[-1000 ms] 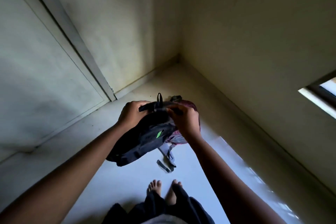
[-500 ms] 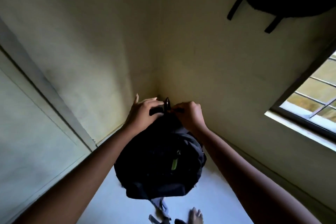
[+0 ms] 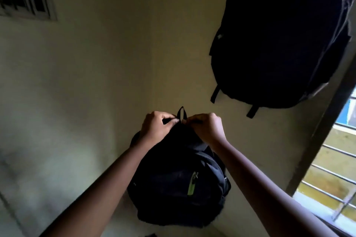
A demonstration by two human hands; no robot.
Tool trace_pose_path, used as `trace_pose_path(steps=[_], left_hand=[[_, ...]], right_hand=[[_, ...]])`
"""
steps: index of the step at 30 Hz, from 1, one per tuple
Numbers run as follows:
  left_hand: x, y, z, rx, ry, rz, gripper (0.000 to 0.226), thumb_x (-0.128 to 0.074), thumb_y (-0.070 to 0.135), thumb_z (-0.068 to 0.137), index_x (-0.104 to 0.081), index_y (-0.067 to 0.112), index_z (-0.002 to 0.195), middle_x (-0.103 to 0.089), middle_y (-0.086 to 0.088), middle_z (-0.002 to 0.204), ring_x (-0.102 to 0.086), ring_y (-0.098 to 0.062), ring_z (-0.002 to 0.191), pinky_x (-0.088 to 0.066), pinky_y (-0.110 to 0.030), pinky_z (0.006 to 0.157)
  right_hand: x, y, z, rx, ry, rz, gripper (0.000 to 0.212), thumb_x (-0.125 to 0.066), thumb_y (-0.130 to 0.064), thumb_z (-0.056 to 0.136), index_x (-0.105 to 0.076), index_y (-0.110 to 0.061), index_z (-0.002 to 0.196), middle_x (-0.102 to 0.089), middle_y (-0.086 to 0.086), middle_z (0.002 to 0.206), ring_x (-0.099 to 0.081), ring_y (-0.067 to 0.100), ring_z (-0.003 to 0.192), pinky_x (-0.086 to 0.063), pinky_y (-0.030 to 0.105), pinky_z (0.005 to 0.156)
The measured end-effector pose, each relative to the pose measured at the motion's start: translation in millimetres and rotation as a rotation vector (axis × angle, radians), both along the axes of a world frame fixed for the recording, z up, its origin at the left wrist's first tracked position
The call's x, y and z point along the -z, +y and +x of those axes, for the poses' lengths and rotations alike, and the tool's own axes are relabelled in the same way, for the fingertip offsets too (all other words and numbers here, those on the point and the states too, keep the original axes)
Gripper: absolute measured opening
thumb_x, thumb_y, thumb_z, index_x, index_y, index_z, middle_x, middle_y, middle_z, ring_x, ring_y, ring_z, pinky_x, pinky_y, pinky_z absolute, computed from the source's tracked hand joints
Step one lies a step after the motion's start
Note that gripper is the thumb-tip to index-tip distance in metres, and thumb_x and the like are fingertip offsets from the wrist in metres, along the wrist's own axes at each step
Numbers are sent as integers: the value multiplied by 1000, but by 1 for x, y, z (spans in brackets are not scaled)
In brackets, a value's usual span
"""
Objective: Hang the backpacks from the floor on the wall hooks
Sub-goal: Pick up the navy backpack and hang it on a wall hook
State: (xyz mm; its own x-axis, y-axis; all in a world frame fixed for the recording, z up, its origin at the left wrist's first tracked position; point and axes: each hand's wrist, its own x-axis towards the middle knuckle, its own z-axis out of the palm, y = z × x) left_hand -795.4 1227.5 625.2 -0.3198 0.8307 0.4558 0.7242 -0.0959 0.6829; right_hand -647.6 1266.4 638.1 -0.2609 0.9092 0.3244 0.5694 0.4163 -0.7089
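A dark backpack with a green zipper strip point(image 3: 179, 184) hangs in the air in front of the room corner, held at its top. My left hand point(image 3: 157, 126) and my right hand point(image 3: 205, 126) both grip the top edge, either side of the small black hang loop point(image 3: 182, 112), which stands upright between them. A second, larger dark backpack point(image 3: 277, 40) hangs high on the right wall, its straps dangling below it. No hook is visible; its top is out of frame.
A switch plate point(image 3: 27, 5) sits on the left wall at upper left. A barred window point(image 3: 331, 169) with a dark frame fills the lower right. The two walls meet in a corner behind the held bag.
The held backpack has been lifted from near the floor up to wall height. The view has tilted upward, so the hanging backpack and switch plate have come into sight.
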Motion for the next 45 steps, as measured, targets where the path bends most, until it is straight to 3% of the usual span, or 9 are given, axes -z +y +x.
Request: trace_pose_path(steps=[9, 12, 17, 20, 23, 28, 31, 36, 45], left_hand=[[-112, 81, -3, -124, 0, 210, 22, -67, 27, 82, -75, 14, 97, -75, -1, 104, -68, -15, 99, -43, -14, 80], [-153, 115, -10, -118, 18, 341, 19, -67, 30, 81, -76, 21, 93, -76, 0, 99, -70, -15, 96, -47, -31, 96], [-226, 177, -25, 13, 18, 497, 22, -60, 31, 82, -76, 22, 92, -77, -2, 98, -69, -17, 95, -43, -48, 99], [-276, 215, -34, 18, 33, 538, 20, -58, 30, 87, -75, 25, 98, -74, 1, 105, -66, -16, 103, -35, -43, 106], [-311, 241, -36, 88, 10, 532, 21, -59, 30, 87, -74, 24, 101, -72, -1, 111, -64, -19, 108, -36, -41, 105], [-373, 283, -25, 243, -67, 575, 21, -63, 29, 84, -75, 20, 98, -73, -4, 110, -64, -23, 108, -38, -41, 106], [-400, 300, -8, 245, -80, 586, 22, -61, 29, 84, -75, 21, 99, -72, -2, 112, -60, -23, 111, -31, -34, 107], [-428, 332, 17, 282, -142, 616, 24, -63, 33, 81, -75, 23, 99, -73, -2, 110, -63, -24, 108, -38, -40, 105], [-479, 384, 57, 314, -165, 685, 25, -63, 34, 81, -74, 23, 100, -72, -2, 112, -62, -23, 108, -39, -39, 105]], right_hand=[[-113, 79, -17, -5, 111, 195, 21, -68, -28, 81, -76, -13, 92, -76, 8, 98, -67, 13, 90, -37, 7, 46], [-155, 108, -27, 13, 151, 287, 20, -67, -27, 82, -76, -12, 93, -75, 8, 101, -67, 17, 97, -44, 17, 68], [-229, 158, -44, 45, 171, 452, 20, -65, -20, 84, -74, -7, 96, -74, 11, 105, -66, 22, 104, -52, 36, 92], [-274, 187, -52, 114, 193, 575, 18, -65, -18, 84, -75, -7, 95, -74, 10, 104, -67, 20, 102, -52, 29, 89], [-307, 208, -52, 194, 227, 594, 18, -68, -20, 82, -75, -9, 95, -75, 9, 102, -68, 17, 93, -51, 17, 68], [-364, 242, -44, 332, 271, 651, 20, -70, -26, 79, -75, -11, 93, -75, 12, 98, -70, 25, 91, -58, 36, 80], [-390, 258, -33, 409, 280, 706, 20, -69, -25, 79, -75, -12, 93, -76, 12, 96, -69, 24, 88, -56, 30, 74], [-419, 282, -12, 487, 275, 754, 24, -72, -27, 78, -74, -11, 96, -75, 13, 100, -69, 26, 91, -47, 22, 66], [-473, 326, 22, 554, 210, 825, 23, -69, -25, 79, -75, -10, 96, -72, 18, 104, -66, 32, 96, -48, 26, 69]])
